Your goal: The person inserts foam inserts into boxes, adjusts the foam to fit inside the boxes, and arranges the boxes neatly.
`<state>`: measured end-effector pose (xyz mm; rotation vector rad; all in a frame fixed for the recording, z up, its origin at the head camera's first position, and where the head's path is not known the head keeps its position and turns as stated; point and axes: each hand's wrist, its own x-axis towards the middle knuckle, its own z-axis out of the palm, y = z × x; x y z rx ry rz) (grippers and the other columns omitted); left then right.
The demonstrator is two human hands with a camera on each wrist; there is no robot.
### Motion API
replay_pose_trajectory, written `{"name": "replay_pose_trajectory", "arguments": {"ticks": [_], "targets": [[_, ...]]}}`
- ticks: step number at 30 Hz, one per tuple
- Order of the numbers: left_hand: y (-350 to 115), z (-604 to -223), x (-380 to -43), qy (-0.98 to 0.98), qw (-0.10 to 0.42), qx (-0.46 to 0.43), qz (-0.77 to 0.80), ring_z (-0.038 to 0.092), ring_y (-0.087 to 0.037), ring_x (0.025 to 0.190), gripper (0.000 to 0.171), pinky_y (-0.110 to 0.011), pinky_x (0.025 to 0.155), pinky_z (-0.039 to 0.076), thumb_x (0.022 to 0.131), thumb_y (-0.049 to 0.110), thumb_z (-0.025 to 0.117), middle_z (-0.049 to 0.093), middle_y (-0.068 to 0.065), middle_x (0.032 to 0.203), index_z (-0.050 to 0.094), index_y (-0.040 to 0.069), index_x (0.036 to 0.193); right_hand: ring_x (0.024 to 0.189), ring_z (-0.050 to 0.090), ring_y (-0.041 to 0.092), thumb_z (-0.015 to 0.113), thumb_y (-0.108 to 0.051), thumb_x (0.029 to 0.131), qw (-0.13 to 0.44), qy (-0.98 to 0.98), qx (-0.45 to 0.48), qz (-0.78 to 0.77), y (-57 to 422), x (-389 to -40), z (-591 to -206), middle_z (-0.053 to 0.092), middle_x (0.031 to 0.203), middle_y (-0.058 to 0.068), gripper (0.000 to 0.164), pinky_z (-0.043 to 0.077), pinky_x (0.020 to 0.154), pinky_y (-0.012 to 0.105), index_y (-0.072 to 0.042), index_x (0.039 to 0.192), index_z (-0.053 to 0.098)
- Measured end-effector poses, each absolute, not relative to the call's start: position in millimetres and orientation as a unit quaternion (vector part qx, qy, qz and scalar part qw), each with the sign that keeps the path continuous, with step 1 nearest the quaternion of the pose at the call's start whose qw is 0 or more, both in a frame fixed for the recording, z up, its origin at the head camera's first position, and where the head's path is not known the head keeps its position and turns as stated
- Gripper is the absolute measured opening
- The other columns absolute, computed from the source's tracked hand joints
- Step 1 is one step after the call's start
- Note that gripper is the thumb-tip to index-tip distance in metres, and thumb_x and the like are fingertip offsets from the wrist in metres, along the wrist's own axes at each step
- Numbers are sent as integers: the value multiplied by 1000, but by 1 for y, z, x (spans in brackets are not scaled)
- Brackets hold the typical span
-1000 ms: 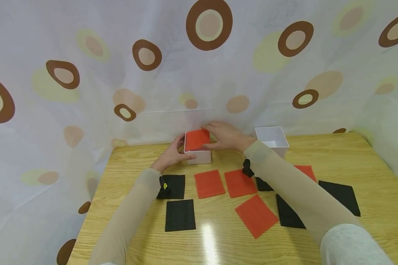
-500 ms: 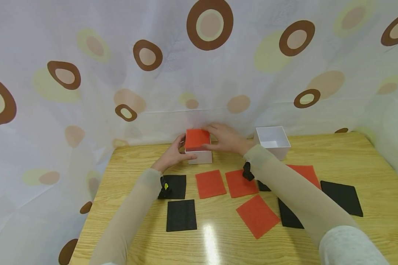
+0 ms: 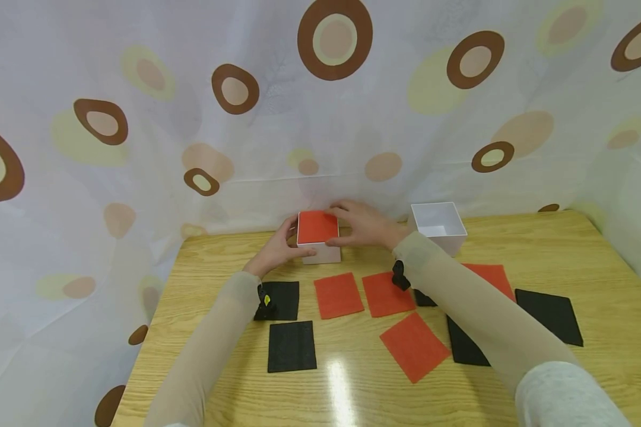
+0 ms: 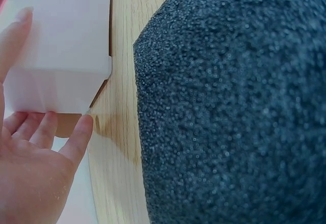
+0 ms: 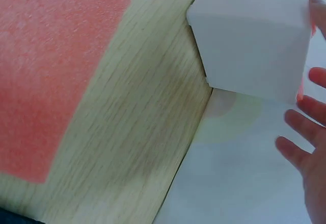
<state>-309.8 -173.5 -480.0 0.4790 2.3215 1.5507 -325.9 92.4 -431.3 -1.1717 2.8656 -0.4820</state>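
A small white box (image 3: 323,254) stands at the back of the table, and a red felt square (image 3: 317,226) lies level across its top. My left hand (image 3: 275,252) holds the box's left side, thumb across the front; in the left wrist view its other fingertips touch the box's side wall (image 4: 51,91). My right hand (image 3: 365,225) reaches over the right side, thumb and forefinger at the red square's right corners. Its remaining fingers spread loosely in the right wrist view, apart from the box (image 5: 249,56). How deep the square sits is hard to tell.
Another white box (image 3: 448,243), its top uncovered, stands back right. Red felt squares (image 3: 339,295) and black felt squares (image 3: 292,347) lie scattered in front, some partly under my right forearm. A patterned curtain (image 3: 278,136) hangs right behind the table (image 3: 235,391).
The red square on the box has gone from tilted to level, its front edge now down along the rim. Both hands stay nearly in place; my right fingers have shifted slightly.
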Motion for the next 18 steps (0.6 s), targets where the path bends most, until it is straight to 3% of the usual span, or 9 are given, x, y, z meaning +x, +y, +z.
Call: {"name": "replay_pose_trajectory", "arguments": {"ticks": [7,12,18], "targets": [[-174,-480,-310,807,158,165,544,30,-28,154,100,-51,117,41,91,20,84,28,-4,167,18,18,166,130,53,36,73,-44,96,-60,892,-422,-153,95,-323,-432,58,140,18,58,41,115,50,-8,141,63],[-174,-481,-310,804,159,166,548,29,-28,155,101,-52,116,41,91,18,84,27,-5,168,18,17,166,133,50,34,67,-49,98,-56,882,-455,-104,88,-317,-432,57,144,13,52,35,118,53,-18,140,65],[-174,-483,-312,805,155,165,548,30,-27,155,100,-51,116,42,89,19,86,30,-3,166,21,19,165,131,52,33,63,-50,100,-53,876,-473,-79,82,-312,-434,59,141,11,49,34,117,55,-19,137,68]]}}
